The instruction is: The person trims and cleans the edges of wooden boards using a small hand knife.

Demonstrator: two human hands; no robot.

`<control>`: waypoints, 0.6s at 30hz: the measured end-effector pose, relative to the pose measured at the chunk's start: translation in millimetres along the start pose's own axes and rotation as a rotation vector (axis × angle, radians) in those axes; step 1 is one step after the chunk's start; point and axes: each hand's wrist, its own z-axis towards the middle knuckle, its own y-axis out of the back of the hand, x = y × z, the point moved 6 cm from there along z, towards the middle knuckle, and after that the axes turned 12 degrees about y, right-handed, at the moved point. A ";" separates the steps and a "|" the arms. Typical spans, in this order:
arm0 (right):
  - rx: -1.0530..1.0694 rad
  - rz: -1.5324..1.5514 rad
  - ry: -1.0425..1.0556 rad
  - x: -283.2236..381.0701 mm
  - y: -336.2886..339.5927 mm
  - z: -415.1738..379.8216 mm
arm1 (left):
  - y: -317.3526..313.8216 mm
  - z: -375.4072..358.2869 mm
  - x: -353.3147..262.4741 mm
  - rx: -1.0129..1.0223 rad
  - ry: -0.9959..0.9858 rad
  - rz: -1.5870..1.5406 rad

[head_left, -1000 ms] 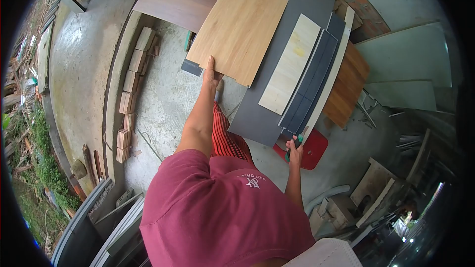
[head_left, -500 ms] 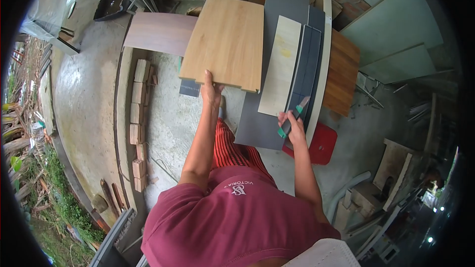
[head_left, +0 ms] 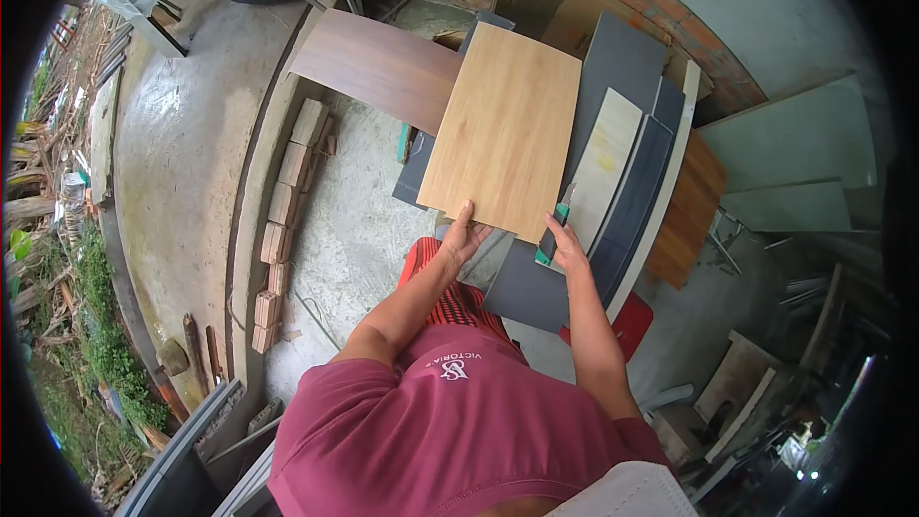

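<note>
A light wood-grain board [head_left: 507, 124] lies in front of me, its near edge stepped by a notch. My left hand [head_left: 463, 237] grips that edge, thumb on top and fingers underneath. In my right hand [head_left: 570, 251] is a utility knife [head_left: 558, 230] with a green and black handle, its blade pointing away from me. The knife is right beside the board's near right corner. Under and to the right of the board is a dark grey panel [head_left: 526, 287], with a pale plank [head_left: 608, 148] lying on top of it.
A purplish-brown board [head_left: 383, 62] reaches out to the left. On the right are dark strips [head_left: 639, 182], a reddish-brown wood panel [head_left: 687, 206] and a red stool [head_left: 632, 324]. Bricks [head_left: 284, 201] line the low ledge at left; glass-like sheets [head_left: 804, 153] lean against the wall.
The view has turned, so the scene appears shifted to the right and lower. My right hand has brought the knife from over the dark strips to the board's near right corner.
</note>
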 end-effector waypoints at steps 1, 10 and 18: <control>0.002 0.004 -0.004 -3.0 -2.3 0.4 | 5.7 -3.1 -4.8 -0.006 -0.002 0.001; -0.063 -0.139 0.110 8.8 -19.8 -14.6 | 137.5 -52.1 -109.8 -0.418 0.391 1.019; -0.137 -0.426 0.163 43.2 -38.6 -39.7 | 27.6 20.7 -179.6 -0.493 -0.017 1.089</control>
